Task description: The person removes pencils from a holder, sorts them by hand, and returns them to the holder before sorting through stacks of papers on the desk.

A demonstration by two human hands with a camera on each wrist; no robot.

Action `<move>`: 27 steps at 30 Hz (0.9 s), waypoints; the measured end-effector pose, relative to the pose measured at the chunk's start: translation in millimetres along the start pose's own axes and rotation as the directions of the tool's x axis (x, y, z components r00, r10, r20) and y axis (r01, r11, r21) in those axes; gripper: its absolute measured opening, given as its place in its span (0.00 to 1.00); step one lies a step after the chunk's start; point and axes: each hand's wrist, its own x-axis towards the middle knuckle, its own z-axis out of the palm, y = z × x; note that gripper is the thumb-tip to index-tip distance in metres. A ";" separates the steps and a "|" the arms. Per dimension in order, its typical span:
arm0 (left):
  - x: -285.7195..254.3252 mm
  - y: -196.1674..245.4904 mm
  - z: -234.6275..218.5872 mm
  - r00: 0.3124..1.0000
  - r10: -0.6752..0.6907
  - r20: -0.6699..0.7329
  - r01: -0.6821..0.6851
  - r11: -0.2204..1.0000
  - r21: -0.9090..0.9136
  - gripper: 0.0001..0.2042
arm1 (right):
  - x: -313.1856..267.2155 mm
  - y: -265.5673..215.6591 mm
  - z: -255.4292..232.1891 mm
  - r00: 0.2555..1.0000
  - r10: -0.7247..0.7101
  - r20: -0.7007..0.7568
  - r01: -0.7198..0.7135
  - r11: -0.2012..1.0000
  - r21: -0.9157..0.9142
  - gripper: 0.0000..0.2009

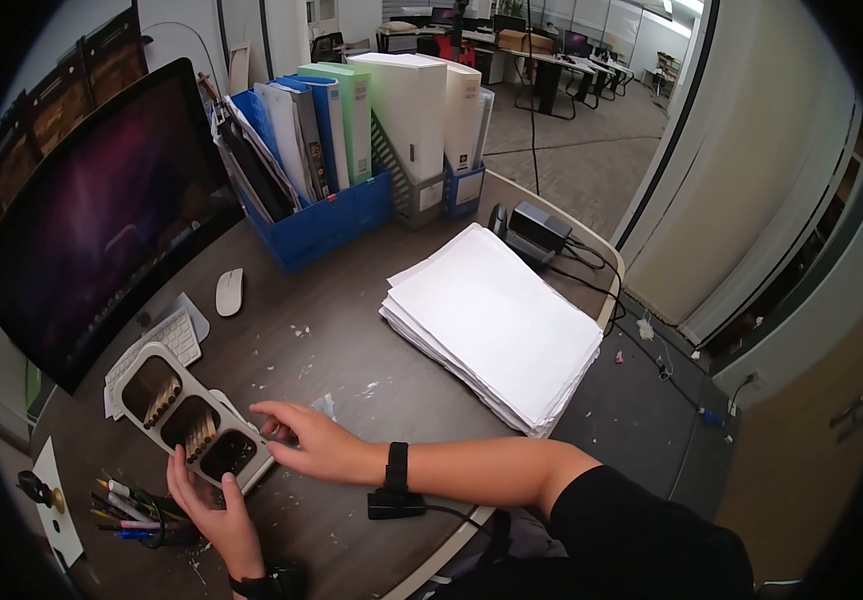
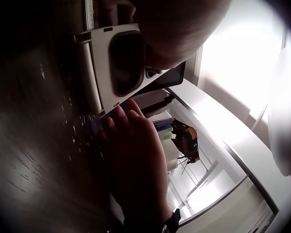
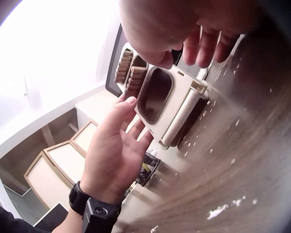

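Observation:
A pale case [image 1: 175, 400] with three rounded openings lies tilted over the desk; brown sticks show in two openings, while the nearest looks dark. My left hand [image 1: 222, 520] grips its near left side, the thumb by the edge and the fingers behind, as the right wrist view shows of the hand [image 3: 111, 155] and case [image 3: 179, 92]. At the case's right edge is my right hand [image 1: 322, 445], fingers loosely bent, holding nothing; its thumb is close to a corner, and whether it touches is unclear. The left wrist view shows the right hand [image 2: 136, 155] beside the case [image 2: 101, 53].
A paper stack [image 1: 497, 320] lies right of centre. Behind stand file boxes [image 1: 327, 225], a mouse [image 1: 230, 292], a keyboard [image 1: 177, 335] and a monitor [image 1: 102, 220]. A pen holder [image 1: 167, 530] is near my left hand. White scraps dot the desk. Black devices [image 1: 542, 228] with cables sit back right.

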 end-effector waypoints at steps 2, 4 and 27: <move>-1.7 -5.6 -1.6 1.000 -0.030 0.005 0.030 0.997 -0.073 0.32 | -1.2 -6.8 1.6 1.000 0.009 0.028 -0.009 1.000 -0.003 0.22; -2.0 -9.6 -5.1 0.998 -0.055 0.038 0.061 0.981 -0.186 0.30 | -3.3 -12.8 2.4 0.998 0.020 0.058 -0.019 1.000 -0.003 0.20; 0.2 -27.6 -2.8 0.985 -0.116 0.128 0.165 0.847 -0.505 0.30 | 11.1 -33.8 5.9 0.978 -0.205 -0.040 0.200 0.973 -0.115 0.35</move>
